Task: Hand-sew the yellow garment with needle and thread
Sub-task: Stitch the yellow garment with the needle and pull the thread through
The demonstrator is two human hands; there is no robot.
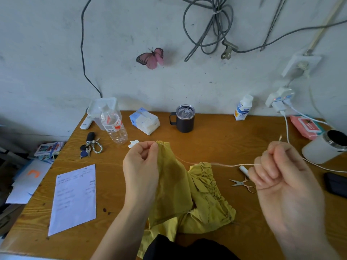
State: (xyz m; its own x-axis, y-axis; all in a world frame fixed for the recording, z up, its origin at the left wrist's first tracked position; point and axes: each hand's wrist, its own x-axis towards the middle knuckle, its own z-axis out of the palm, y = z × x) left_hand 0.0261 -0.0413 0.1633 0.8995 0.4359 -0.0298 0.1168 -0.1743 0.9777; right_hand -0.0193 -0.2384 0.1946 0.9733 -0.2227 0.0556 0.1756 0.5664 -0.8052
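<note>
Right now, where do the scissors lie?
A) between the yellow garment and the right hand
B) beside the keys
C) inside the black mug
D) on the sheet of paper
A: the scissors lie on the table between the yellow garment and the right hand holding the needle.

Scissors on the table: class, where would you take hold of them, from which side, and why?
Take the scissors by their looped handles, coming from above and from the right. They lie flat with the blades pointing left, and the loops are at the end nearest the right hand.
</note>
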